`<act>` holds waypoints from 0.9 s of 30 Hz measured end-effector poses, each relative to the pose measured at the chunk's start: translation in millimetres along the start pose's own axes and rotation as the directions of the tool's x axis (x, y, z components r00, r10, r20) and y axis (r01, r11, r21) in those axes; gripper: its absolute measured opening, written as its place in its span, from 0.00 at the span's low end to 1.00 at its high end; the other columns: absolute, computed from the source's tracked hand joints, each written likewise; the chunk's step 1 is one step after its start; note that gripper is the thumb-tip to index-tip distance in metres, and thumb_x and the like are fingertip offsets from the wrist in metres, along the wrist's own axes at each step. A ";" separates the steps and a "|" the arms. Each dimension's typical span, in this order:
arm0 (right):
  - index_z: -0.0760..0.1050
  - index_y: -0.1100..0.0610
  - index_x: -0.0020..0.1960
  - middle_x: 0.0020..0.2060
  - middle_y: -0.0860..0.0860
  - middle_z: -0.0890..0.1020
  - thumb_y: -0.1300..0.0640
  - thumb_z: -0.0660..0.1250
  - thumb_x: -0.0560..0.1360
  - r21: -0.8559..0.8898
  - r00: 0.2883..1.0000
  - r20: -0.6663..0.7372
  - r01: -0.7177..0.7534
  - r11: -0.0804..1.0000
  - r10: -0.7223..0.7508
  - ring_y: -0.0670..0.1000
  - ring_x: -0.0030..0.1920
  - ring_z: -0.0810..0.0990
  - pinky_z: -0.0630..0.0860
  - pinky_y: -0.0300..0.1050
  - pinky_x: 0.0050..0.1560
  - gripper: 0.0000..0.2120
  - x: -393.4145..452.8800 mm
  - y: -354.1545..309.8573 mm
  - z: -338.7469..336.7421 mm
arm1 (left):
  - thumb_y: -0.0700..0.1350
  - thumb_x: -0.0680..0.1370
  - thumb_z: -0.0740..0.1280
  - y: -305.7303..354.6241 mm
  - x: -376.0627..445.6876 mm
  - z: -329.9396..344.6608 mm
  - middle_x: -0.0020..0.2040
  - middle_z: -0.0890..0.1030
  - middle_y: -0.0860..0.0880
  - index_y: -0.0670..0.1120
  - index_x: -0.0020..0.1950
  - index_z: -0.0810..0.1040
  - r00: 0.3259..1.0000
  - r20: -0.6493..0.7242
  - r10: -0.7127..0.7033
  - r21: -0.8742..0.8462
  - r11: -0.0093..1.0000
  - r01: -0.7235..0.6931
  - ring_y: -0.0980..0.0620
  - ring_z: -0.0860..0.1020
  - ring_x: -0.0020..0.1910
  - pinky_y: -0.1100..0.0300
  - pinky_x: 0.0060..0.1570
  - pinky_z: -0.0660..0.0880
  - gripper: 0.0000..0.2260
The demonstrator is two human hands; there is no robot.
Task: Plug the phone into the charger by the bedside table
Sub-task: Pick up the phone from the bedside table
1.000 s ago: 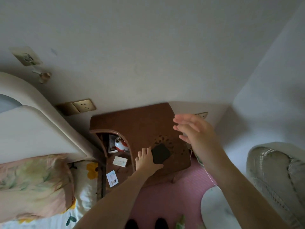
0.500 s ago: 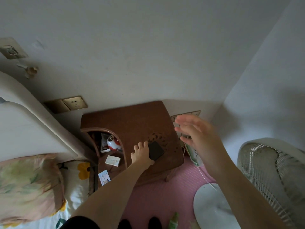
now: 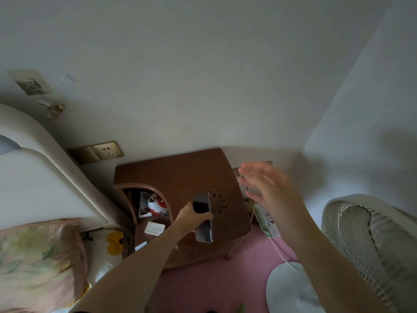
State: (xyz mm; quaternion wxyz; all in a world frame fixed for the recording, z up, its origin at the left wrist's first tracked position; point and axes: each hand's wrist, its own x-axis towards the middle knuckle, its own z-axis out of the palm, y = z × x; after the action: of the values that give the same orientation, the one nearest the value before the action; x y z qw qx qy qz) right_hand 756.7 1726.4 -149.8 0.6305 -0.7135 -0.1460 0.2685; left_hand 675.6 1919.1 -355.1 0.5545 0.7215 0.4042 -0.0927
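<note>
A dark phone [image 3: 204, 216] is gripped in my left hand [image 3: 188, 216], lifted on edge above the front of the brown wooden bedside table [image 3: 180, 175]. My right hand [image 3: 268, 188] hovers open with fingers spread, to the right of the table and above a wall socket plate [image 3: 237, 172] near the floor. A thin white cable [image 3: 281, 256] runs down from that corner past a white and green packet [image 3: 267, 222] lying beside the table. The plug itself is hidden behind my right hand.
A white standing fan [image 3: 370, 245] fills the lower right, its round base [image 3: 291, 290] on the pink floor mat [image 3: 214, 279]. The bed with headboard [image 3: 45, 177] and a pillow [image 3: 38, 263] lies left. The table's open shelf holds a red and white ball [image 3: 156, 205] and cards.
My left hand has picked the phone up off the table top and tilted it on edge. My right hand has stayed open near the socket to the table's right.
</note>
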 end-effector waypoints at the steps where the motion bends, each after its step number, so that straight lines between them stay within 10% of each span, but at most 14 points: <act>1: 0.83 0.46 0.52 0.50 0.41 0.86 0.58 0.68 0.77 0.000 1.000 0.009 0.006 1.000 -0.006 0.43 0.57 0.83 0.79 0.50 0.61 0.09 -0.7 -2.1 2.7 | 0.48 0.75 0.72 2.8 -8.4 -4.3 0.54 0.80 0.46 0.46 0.59 0.72 0.995 0.099 -0.029 -0.234 0.971 0.051 0.49 0.80 0.50 0.47 0.55 0.80 0.16; 4: 0.83 0.47 0.52 0.51 0.43 0.86 0.60 0.67 0.77 0.010 0.999 0.034 0.029 1.000 -0.029 0.44 0.57 0.83 0.79 0.50 0.61 0.10 -4.3 -10.6 10.6 | 0.53 0.69 0.74 0.5 -24.6 -18.8 0.46 0.80 0.46 0.42 0.58 0.75 0.946 0.321 0.047 -0.663 0.724 0.189 0.47 0.80 0.45 0.46 0.49 0.79 0.23; 9: 0.83 0.48 0.53 0.51 0.42 0.86 0.59 0.66 0.78 0.004 0.995 0.063 0.075 0.997 -0.075 0.43 0.54 0.84 0.79 0.51 0.61 0.10 -7.9 -27.7 24.8 | 0.56 0.63 0.78 1.3 -41.5 -44.6 0.47 0.78 0.45 0.41 0.57 0.74 0.864 0.387 0.321 -0.817 0.553 0.161 0.47 0.78 0.43 0.50 0.44 0.78 0.30; 20: 0.81 0.47 0.54 0.52 0.45 0.86 0.56 0.64 0.79 0.004 0.977 0.152 0.153 0.988 -0.152 0.43 0.54 0.84 0.79 0.51 0.61 0.09 -15.5 -55.0 58.4 | 0.51 0.72 0.65 37.7 -93.8 -78.3 0.56 0.72 0.41 0.36 0.72 0.64 0.728 0.348 0.590 -0.924 0.347 0.160 0.44 0.75 0.50 0.47 0.53 0.74 0.32; 27: 0.81 0.47 0.53 0.50 0.44 0.86 0.55 0.65 0.79 -0.009 0.957 0.219 0.196 0.981 -0.189 0.43 0.53 0.84 0.79 0.51 0.60 0.08 -27.7 -63.3 83.6 | 0.56 0.76 0.62 33.1 -115.1 -102.3 0.49 0.75 0.43 0.38 0.67 0.73 0.795 0.369 0.482 -0.887 0.438 0.147 0.48 0.73 0.43 0.52 0.45 0.72 0.26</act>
State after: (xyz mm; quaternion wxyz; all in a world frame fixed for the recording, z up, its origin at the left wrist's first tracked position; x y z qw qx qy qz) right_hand 695.0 1790.2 -87.4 0.6228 -0.6719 -0.2868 0.2800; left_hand 590.6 1951.3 -226.4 0.9461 0.2981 0.1245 -0.0229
